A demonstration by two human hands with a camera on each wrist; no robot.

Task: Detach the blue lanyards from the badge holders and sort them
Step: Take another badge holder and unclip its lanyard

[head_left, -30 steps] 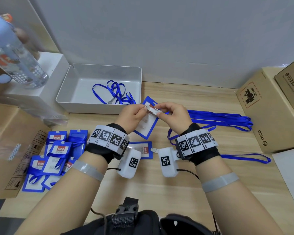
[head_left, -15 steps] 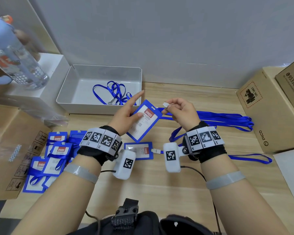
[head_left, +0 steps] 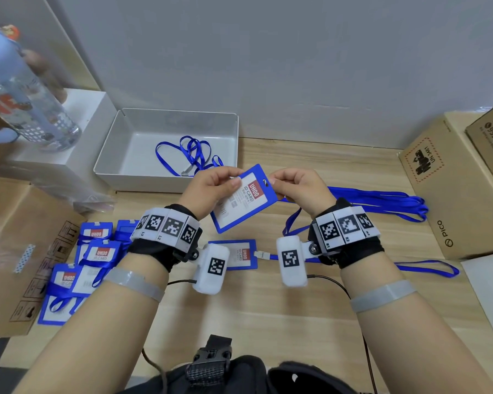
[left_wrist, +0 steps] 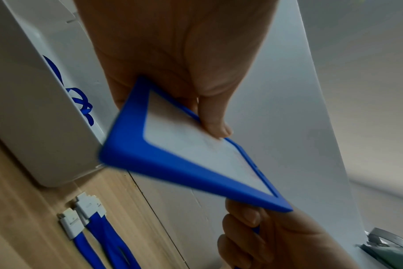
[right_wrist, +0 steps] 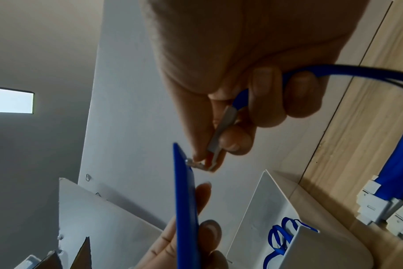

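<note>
Blue is the colour of the badge holder (head_left: 244,199) in the middle of the head view. The left hand (head_left: 214,191) pinches its upper left corner, thumb on the front, so the holder stays up off the table and does not turn. The right hand (head_left: 299,191) is at the holder's top right corner, just by the slot, with its fingers curled shut on something small. A blue lanyard (head_left: 293,223) hangs down from that hand to the table. I think the holder is tilted this way so the slot faces the right hand. In the upper left a grey tray (head_left: 111,160) has one loose lanyard in it, so that looks like the spot for freed lanyards. More holders sit in a pile (head_left: 80,268) at the lower left, with straps wrapped on them.

From the left wrist view, the holder (left_wrist: 186,163) fills the middle, a bit blurry. The left thumb (left_wrist: 215,120) presses on its clear window. The right hand (left_wrist: 265,234) is at the lower right, touching the holder's far corner.

From the right wrist view, the holder (right_wrist: 184,200) is seen edge-on in the middle. The right fingers (right_wrist: 232,138) pinch a small metal clip (right_wrist: 219,134), and the strap (right_wrist: 334,71) runs back through the curled fingers. The clip's tip touches the holder's top. I cannot tell if it is hooked in or free. The left fingers (right_wrist: 205,231) grip the holder from below.
</note>
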